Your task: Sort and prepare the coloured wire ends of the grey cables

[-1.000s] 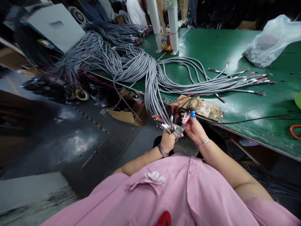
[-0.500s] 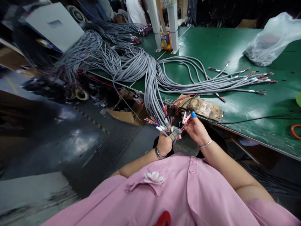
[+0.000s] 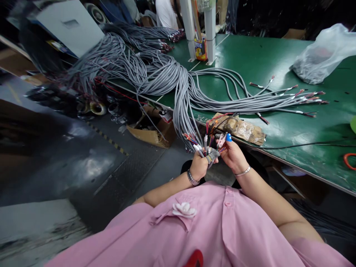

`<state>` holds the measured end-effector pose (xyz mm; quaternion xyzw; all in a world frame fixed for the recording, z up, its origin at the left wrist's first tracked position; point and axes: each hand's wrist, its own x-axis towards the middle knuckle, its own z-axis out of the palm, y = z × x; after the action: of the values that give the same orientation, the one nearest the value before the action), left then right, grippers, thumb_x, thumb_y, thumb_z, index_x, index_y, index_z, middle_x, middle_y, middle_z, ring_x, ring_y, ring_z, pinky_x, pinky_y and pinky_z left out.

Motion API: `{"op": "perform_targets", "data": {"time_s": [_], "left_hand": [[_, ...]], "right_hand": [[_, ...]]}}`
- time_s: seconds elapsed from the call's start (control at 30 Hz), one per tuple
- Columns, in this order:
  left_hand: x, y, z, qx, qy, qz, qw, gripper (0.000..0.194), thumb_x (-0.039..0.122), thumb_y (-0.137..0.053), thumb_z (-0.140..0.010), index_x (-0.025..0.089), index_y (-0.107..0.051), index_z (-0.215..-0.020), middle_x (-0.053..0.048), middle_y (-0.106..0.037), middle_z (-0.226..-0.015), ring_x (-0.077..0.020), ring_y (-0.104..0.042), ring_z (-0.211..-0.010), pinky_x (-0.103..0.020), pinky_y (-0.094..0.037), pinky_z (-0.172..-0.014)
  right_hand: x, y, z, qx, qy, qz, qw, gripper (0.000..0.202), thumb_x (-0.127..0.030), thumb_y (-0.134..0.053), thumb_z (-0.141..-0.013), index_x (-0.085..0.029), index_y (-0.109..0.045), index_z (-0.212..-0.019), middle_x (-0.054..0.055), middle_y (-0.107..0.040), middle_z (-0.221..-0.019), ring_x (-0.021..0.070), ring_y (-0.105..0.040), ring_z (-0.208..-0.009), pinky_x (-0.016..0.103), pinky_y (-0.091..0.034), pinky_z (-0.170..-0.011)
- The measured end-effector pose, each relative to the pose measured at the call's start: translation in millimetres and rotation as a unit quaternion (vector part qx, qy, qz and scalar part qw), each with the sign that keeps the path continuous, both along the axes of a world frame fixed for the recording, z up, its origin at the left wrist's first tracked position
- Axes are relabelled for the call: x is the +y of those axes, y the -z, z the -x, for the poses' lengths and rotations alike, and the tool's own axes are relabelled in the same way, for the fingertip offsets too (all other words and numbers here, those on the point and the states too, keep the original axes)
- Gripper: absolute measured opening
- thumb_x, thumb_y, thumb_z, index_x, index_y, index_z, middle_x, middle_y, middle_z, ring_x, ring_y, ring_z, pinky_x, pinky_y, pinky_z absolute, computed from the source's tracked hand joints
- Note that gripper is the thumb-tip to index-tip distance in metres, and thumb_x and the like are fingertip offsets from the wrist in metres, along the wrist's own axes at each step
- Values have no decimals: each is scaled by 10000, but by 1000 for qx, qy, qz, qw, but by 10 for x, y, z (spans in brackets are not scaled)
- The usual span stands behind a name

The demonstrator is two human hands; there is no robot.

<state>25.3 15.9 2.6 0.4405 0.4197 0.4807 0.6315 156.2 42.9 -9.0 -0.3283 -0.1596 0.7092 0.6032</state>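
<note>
Grey cables [image 3: 182, 107] hang over the table edge, their stripped ends with coloured wires gathered at my left hand [image 3: 199, 165]. That hand is closed round several cable ends, with a grey fabric piece [image 3: 213, 155] across its fingers. Close on its right, my right hand [image 3: 233, 155] pinches a small pale pink clip-like tool [image 3: 221, 140] beside the thin coloured wires. A blue cover [image 3: 228, 137] sits on a fingertip of the right hand. More grey cables [image 3: 236, 105] lie across the green table, coloured wires showing at their ends.
On the green table [image 3: 258, 55] are a tape-wrapped wooden block [image 3: 241, 129] near the edge, a plastic bag [image 3: 314, 59] and an orange handle [image 3: 347, 161]. White posts [image 3: 210, 35] stand at the back. A cardboard box [image 3: 150, 135] is below the edge. A person in white [image 3: 166, 15] is behind.
The view has shifted slightly. My left hand has moved a little right with the cable ends, closer to my right hand. The pink tool is now nearer the wires.
</note>
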Motion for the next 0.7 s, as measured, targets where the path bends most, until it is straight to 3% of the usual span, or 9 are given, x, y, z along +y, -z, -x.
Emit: {"op": "perform_targets", "data": {"time_s": [0.27,0.53,0.7], "left_hand": [[16,10,-3,27,12,4,1000,302,399,-752,-723,139,-665,-596,-21,-603,-532,-91,-512,-497,-223,-373,-507],[-73,60,97,11,-3,4,1000,303,412,-752,-723,142,-668,-615,-20,-617,-560,-85,-499,-482,-223,-366,-490],[-105,36,130,-22,-23,-8,999,243,371,-748,-732,153,-676,-652,-19,-633,-586,-115,-565,-540,-241,-414,-533]], "right_hand": [[12,3,26,3,10,19,1000,364,-527,-746,-738,-170,-689,-769,27,-704,-694,141,-592,-559,305,-516,-594],[-13,-60,-36,31,-29,42,998,496,-681,-654,-733,-194,-667,-826,22,-711,-761,113,-578,-576,238,-465,-526],[-8,-83,-65,1,-27,35,999,394,-575,-682,-778,-190,-680,-863,29,-724,-801,118,-612,-617,242,-481,-561]]}}
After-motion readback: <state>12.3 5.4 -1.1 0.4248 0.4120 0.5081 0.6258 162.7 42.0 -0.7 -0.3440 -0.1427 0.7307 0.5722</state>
